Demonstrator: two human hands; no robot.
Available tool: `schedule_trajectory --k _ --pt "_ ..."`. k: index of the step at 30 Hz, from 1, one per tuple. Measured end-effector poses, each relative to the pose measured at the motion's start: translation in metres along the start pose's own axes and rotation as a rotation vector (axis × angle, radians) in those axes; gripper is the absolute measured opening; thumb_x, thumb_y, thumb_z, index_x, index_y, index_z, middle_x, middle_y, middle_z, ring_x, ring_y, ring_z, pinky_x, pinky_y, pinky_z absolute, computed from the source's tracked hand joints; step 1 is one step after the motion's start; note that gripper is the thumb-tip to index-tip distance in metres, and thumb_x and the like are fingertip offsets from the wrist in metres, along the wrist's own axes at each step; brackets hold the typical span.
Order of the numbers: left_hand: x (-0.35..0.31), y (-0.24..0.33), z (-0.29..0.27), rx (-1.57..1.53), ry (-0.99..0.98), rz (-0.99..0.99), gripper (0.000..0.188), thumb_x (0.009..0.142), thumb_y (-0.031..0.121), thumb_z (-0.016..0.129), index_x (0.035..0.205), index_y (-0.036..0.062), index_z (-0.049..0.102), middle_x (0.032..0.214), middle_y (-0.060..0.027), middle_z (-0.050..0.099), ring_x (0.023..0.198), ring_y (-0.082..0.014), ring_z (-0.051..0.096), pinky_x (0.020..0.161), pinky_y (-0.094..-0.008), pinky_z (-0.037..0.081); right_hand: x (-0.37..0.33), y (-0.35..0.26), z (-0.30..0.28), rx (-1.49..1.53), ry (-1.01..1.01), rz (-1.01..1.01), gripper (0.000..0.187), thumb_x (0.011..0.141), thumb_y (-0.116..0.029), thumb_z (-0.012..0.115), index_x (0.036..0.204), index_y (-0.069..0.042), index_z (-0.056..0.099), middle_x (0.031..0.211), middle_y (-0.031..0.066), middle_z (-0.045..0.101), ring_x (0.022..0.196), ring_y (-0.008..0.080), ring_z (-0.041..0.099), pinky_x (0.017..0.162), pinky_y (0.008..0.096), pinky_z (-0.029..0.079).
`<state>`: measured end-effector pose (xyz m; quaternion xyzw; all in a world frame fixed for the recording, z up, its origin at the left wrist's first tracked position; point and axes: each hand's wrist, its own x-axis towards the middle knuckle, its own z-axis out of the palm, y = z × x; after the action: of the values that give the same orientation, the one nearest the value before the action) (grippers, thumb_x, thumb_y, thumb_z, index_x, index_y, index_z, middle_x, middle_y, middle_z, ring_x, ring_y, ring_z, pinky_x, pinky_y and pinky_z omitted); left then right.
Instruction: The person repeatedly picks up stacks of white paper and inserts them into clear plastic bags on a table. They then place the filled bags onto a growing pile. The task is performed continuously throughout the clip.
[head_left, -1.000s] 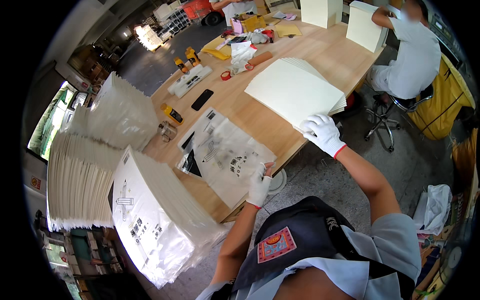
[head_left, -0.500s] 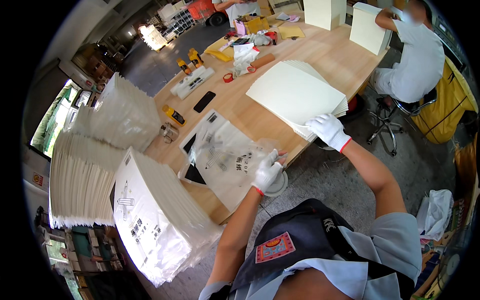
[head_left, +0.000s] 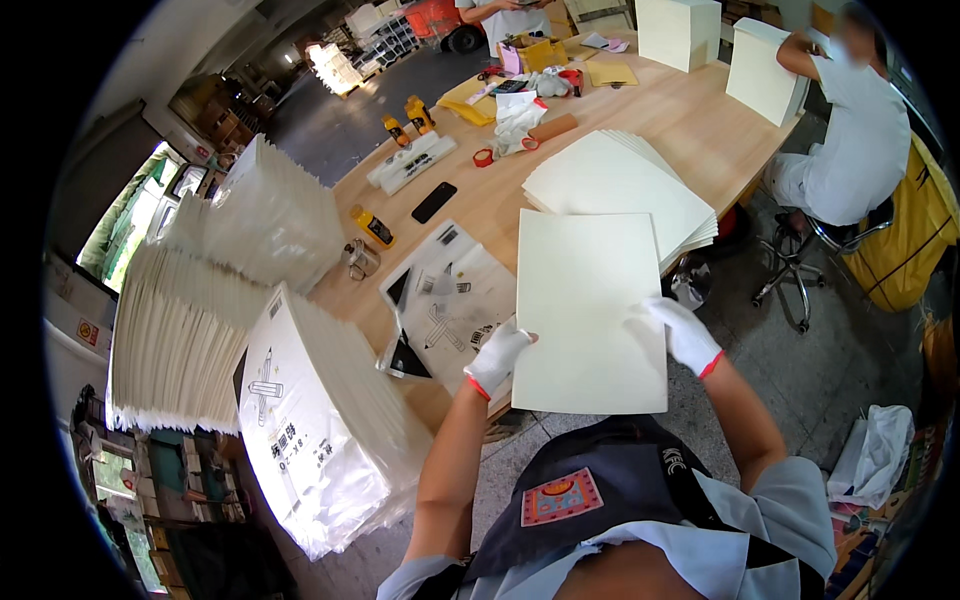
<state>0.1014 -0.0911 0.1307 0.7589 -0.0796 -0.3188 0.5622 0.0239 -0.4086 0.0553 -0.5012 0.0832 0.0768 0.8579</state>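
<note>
A pad of cream-white paper [head_left: 590, 310] is held upright before me, over the table's near edge. My left hand [head_left: 500, 355], in a white glove with a red cuff, is closed on its left edge with the bare thumb showing. At the opposite edge, my gloved right hand [head_left: 685, 332] grips the pad, its fingers partly hidden. Behind the pad lies a fanned stack of the same paper [head_left: 620, 180]. A clear printed plastic bag [head_left: 465, 285] rests flat on the table, left of the pad and beside my left hand.
Wrapped paper packs [head_left: 320, 430] stand at the left, with tall paper stacks [head_left: 170, 340] behind. On the table [head_left: 470, 215] are a phone [head_left: 434, 202], a glass jar [head_left: 360, 260], drink bottles [head_left: 373, 227] and tape rolls [head_left: 483, 158]. A co-worker [head_left: 850, 130] sits at the far right.
My right hand has taken the paper pad off the stack and brought it toward me. The left hand has left the plastic bag and now grips the pad's left edge.
</note>
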Motion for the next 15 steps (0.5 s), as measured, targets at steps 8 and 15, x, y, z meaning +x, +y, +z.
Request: schedule_trajectory --k 8,15 --pt "-0.021 0.002 0.11 0.686 0.168 0.432 0.072 0.077 0.016 0.062 0.14 0.0039 0.03 0.111 -0.0219 0.059 0.101 -0.0378 0.06 0.085 -0.0388 0.049 0.0 0.019 0.082 -0.707 0.212 -0.207 0.043 0.087 -0.042 0.061 0.107 -0.004 0.064 0.091 0.0146 0.067 0.087 0.0232 0.064 0.078 0.0335 0.047" --pt "-0.063 0.032 -0.008 -0.439 0.406 0.39 0.051 0.097 0.036 0.047 0.141 0.0111 0.04 0.081 0.0 0.063 0.049 -0.0039 0.049 0.05 -0.0211 0.048 -0.045 -0.069 0.112 -1.395 -0.022 -0.528 0.033 0.082 -0.031 0.067 0.094 0.0 0.066 0.089 0.0169 0.066 0.071 0.0274 0.064 0.062 0.0329 0.05"
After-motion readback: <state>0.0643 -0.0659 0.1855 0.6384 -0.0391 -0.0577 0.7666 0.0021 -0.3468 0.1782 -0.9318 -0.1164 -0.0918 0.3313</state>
